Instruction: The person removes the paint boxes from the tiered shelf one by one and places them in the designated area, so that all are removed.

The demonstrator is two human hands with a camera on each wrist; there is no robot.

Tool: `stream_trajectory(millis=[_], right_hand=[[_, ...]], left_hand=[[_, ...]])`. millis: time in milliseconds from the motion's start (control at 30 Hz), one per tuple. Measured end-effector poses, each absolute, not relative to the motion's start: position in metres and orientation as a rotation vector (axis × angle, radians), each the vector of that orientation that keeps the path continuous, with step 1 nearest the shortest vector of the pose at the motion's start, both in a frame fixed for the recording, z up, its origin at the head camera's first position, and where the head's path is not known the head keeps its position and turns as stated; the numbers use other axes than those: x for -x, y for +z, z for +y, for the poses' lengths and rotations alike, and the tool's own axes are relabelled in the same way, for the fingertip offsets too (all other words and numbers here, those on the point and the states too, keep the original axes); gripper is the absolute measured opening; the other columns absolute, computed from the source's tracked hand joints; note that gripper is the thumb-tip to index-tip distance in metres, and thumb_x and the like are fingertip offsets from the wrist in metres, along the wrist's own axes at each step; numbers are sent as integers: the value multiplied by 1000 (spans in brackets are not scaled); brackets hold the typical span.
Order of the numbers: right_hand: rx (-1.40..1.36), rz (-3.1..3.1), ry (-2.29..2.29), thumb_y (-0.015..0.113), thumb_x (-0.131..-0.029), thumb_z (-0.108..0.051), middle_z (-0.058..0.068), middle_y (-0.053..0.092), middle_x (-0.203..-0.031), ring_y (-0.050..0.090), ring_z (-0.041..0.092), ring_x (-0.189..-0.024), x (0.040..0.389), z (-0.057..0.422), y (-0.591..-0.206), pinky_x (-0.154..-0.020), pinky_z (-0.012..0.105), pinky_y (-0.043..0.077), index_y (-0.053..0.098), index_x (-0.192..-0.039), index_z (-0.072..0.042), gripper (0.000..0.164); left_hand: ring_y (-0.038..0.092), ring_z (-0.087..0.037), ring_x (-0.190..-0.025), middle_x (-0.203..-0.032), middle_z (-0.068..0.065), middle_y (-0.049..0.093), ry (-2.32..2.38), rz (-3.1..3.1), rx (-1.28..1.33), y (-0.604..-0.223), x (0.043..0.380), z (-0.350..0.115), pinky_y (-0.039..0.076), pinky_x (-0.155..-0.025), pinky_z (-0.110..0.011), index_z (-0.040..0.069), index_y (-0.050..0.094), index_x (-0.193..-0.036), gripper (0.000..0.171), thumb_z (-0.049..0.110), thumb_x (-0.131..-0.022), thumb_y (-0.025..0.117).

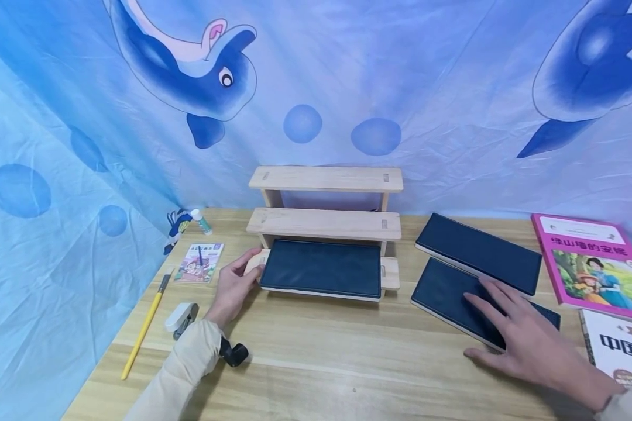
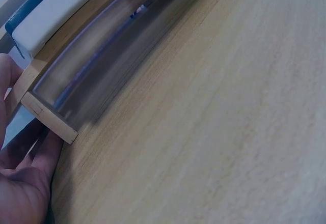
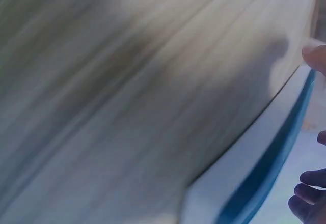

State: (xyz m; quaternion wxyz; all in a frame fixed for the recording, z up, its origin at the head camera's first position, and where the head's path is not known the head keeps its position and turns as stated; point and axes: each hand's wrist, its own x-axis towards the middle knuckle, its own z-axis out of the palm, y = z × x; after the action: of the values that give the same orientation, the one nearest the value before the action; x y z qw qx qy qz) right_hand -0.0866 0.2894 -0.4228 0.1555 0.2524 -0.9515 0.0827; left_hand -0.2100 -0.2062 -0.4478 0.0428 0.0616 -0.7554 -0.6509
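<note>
A three-tier wooden step shelf (image 1: 323, 223) stands at the middle back of the table. On its lowest step lies a flat rectangular block (image 1: 323, 269) with a dark navy top and white sides. My left hand (image 1: 233, 289) grips the left end of that step; the left wrist view shows fingers around the wooden end (image 2: 48, 117). Over a second navy-topped block (image 1: 447, 295) to the right, my right hand (image 1: 524, 333) is spread with fingers extended; whether it touches the block is unclear. A third such block (image 1: 476, 251) lies just behind.
At the right edge are a pink book (image 1: 592, 263) and a white book (image 1: 624, 345). On the left lie a yellow-handled paintbrush (image 1: 146, 327), a stapler-like white and grey object (image 1: 181, 318), a small picture booklet (image 1: 200, 263) and a glue stick (image 1: 201, 222). A blue curtain (image 1: 337, 76) hangs behind.
</note>
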Motion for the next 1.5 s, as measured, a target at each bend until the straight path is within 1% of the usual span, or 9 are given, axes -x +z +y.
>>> stream_trajectory(millis=[67, 267, 367, 467, 533, 867, 1133, 1333, 1500], right_hand=[[-756, -2690, 236, 68, -61, -63, 13, 27, -145, 24, 30, -131, 85, 280, -418, -110, 33, 7, 46, -132, -16, 87], [-857, -2649, 248, 67, -64, -61, 12, 25, -146, 24, 32, -131, 88, 248, -401, -110, 31, 7, 38, -138, -20, 89], [-900, -2637, 273, 65, -67, -60, 12, 24, -146, 24, 32, -131, 94, 231, -394, -108, 38, 16, 34, -139, -20, 88], [-917, -2631, 302, 62, -69, -62, 11, 23, -147, 23, 31, -132, 100, 214, -391, -101, 45, 27, 32, -140, -20, 87], [-938, -2632, 313, 60, -71, -62, 10, 22, -147, 23, 30, -132, 104, 202, -390, -98, 47, 30, 30, -141, -20, 87], [-1126, -2596, 399, 59, -78, -55, 13, 19, -148, 20, 32, -133, 125, 146, -380, -100, 51, 28, 27, -142, -13, 82], [-1192, -2549, 360, 60, -78, -53, 20, 27, -143, 22, 34, -132, 155, 121, -383, -102, 49, 27, 32, -140, -10, 81], [-1198, -2614, 304, 57, -80, -54, 20, 27, -143, 22, 35, -132, 171, 111, -382, -102, 49, 26, 32, -140, -12, 77], [-1169, -2732, 327, 54, -78, -61, 19, 27, -143, 21, 37, -131, 182, 103, -382, -100, 55, 24, 32, -141, -19, 79]], left_hand=[[54, -4, -71, -128, 1, 52, -1985, -2312, -194, -447, 210, -206, 43, -49, -17, 14, 59, -120, 40, 7, -81, 63], [55, -3, -68, -128, -3, 51, -2004, -2296, -170, -448, 210, -206, 45, -50, -17, 12, 58, -121, 41, 7, -81, 64], [55, -4, -69, -128, -5, 51, -2020, -2276, -171, -448, 210, -207, 45, -50, -17, 11, 59, -120, 41, 6, -80, 64], [55, -4, -73, -129, -4, 51, -2030, -2270, -163, -448, 210, -206, 45, -50, -17, 11, 58, -121, 41, 6, -81, 64], [56, -4, -75, -128, -4, 51, -2035, -2266, -159, -448, 211, -206, 45, -50, -17, 11, 59, -120, 40, 6, -81, 64], [55, -5, -86, -128, -1, 52, -2025, -2294, -188, -445, 211, -205, 46, -53, -17, 14, 59, -120, 40, 7, -81, 64], [55, -6, -90, -129, -1, 51, -2028, -2294, -172, -447, 213, -205, 47, -55, -17, 14, 59, -120, 40, 8, -81, 64], [55, -6, -89, -130, -1, 50, -2040, -2275, -145, -449, 212, -206, 46, -53, -16, 13, 59, -120, 40, 7, -81, 63], [55, -5, -88, -130, -2, 50, -2049, -2259, -141, -449, 211, -207, 47, -55, -16, 12, 58, -121, 40, 6, -81, 63]])
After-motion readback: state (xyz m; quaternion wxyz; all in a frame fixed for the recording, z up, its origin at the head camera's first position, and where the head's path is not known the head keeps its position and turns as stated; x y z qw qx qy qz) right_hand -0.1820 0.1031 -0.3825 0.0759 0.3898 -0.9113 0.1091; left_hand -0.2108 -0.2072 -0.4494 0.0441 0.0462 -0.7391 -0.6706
